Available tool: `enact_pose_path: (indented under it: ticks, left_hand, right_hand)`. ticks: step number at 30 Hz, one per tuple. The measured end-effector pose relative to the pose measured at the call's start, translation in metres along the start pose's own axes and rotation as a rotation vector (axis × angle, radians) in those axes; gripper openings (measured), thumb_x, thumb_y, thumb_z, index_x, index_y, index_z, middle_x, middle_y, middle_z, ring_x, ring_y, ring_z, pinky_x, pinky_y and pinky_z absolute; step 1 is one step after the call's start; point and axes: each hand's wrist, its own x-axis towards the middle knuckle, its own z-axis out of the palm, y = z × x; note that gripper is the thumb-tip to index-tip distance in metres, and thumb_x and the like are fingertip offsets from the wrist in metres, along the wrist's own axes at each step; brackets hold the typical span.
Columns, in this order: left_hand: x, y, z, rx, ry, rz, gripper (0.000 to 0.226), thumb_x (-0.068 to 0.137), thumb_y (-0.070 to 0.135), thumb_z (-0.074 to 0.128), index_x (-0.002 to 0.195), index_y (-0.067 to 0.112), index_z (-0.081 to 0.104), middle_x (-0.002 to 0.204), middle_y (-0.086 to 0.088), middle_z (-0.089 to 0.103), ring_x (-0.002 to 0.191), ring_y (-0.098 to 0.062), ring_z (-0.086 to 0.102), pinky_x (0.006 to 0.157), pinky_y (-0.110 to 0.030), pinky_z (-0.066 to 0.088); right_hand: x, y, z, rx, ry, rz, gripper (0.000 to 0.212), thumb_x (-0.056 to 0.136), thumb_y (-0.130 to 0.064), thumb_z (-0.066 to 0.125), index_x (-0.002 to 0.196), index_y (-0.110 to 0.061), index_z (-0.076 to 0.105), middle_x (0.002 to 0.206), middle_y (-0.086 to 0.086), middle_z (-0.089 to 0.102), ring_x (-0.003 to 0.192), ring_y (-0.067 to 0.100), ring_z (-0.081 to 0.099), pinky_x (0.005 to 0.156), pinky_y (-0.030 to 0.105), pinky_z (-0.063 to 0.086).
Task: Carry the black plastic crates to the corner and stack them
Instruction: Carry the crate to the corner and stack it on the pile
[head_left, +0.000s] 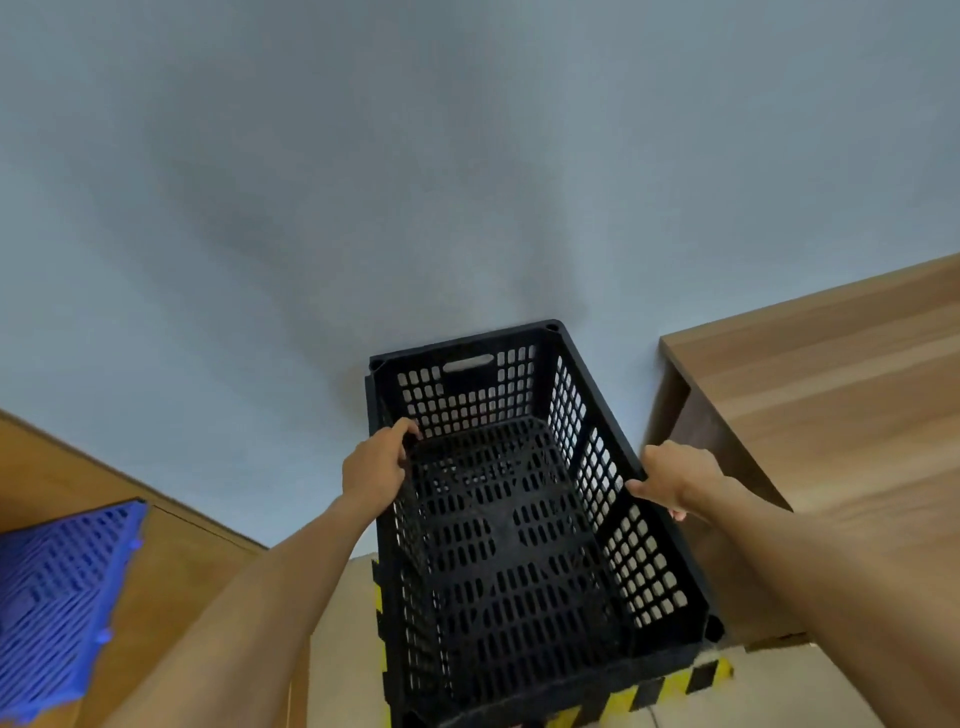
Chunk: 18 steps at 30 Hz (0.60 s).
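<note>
**Both hands on the crate at the wall**

We hold one black crate (519, 519) by its two long sides, and it sits at the centre of our view, running from 6 o'clock up toward 12. Its far short end, with a slot handle, is just beside or touching the grey-blue wall (415, 182); we cannot tell which. The crate is open side up, and we see nothing inside it, only its perforated floor and slotted walls.

Our left hand (376, 470) grips the left rim at about 9 o'clock of the crate, fingers curled over the edge and into the inside. Our right hand (670, 480) grips the right rim at about 3 o'clock, thumb lying along the top edge and fingertips wrapped under the outer side. The hands are well apart, with the crate's width between them.

Below the crate's near end, at 6 o'clock, yellow-and-black hazard tape (649, 693) marks the pale floor (337, 623). Whether the crate rests on the floor or hangs in our grip we cannot tell.

At 3 o'clock a wooden surface (831, 389) stands near the crate's right side. At 8 o'clock a blue slotted crate (62, 587) lies on a lighter wooden cabinet (182, 571), well apart from the black one.
</note>
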Motion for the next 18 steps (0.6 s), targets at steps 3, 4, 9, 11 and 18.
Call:
enact_pose_path:
  ticks: [3,4,9,11,18]
  left_hand:
    - [0.015,-0.025,0.014,-0.034,-0.019,-0.059,0.062,0.080,-0.010,0.050,0.127,0.032,0.050,0.095,0.004,0.060,0.085,-0.019,0.057,0.057,-0.029,0.038]
    - [0.016,-0.033,0.018,-0.045,-0.024,-0.066,0.063,0.080,-0.010,0.049,0.126,0.033,0.050,0.096,0.005,0.060,0.088,-0.021,0.057,0.057,-0.029,0.039]
    - [0.027,-0.047,0.023,-0.079,-0.038,-0.040,0.066,0.080,-0.011,0.048,0.128,0.034,0.051,0.104,0.004,0.061,0.093,-0.023,0.056,0.060,-0.031,0.045]
    - [0.031,-0.048,0.023,-0.086,-0.051,-0.038,0.066,0.082,-0.010,0.049,0.130,0.034,0.050,0.109,0.001,0.061,0.096,-0.024,0.057,0.064,-0.035,0.050]
    - [0.014,-0.053,0.027,0.016,-0.025,0.021,0.070,0.084,-0.007,0.055,0.141,0.030,0.039,0.148,-0.003,0.034,0.105,-0.026,0.055,0.066,-0.033,0.051]
  right_hand:
    - [0.019,-0.016,0.002,0.017,-0.035,-0.037,0.042,0.093,-0.051,0.046,0.079,-0.014,0.059,0.059,0.001,0.072,0.055,0.007,0.069,0.072,0.029,0.058]
    - [0.021,-0.020,0.004,0.041,-0.065,-0.047,0.044,0.093,-0.050,0.046,0.078,-0.012,0.061,0.058,0.000,0.072,0.051,0.005,0.069,0.069,0.027,0.058]
    - [0.023,-0.025,0.000,0.107,-0.110,-0.008,0.052,0.093,-0.049,0.046,0.085,-0.003,0.068,0.056,-0.003,0.072,0.045,0.000,0.066,0.065,0.025,0.059]
    - [0.022,-0.028,-0.002,0.078,-0.122,0.014,0.053,0.092,-0.052,0.045,0.087,-0.004,0.068,0.056,-0.004,0.072,0.044,-0.001,0.065,0.067,0.025,0.058]
    - [0.019,-0.035,0.001,0.021,-0.096,0.071,0.044,0.092,-0.053,0.044,0.092,-0.012,0.061,0.060,0.001,0.073,0.051,0.004,0.069,0.058,0.022,0.052]
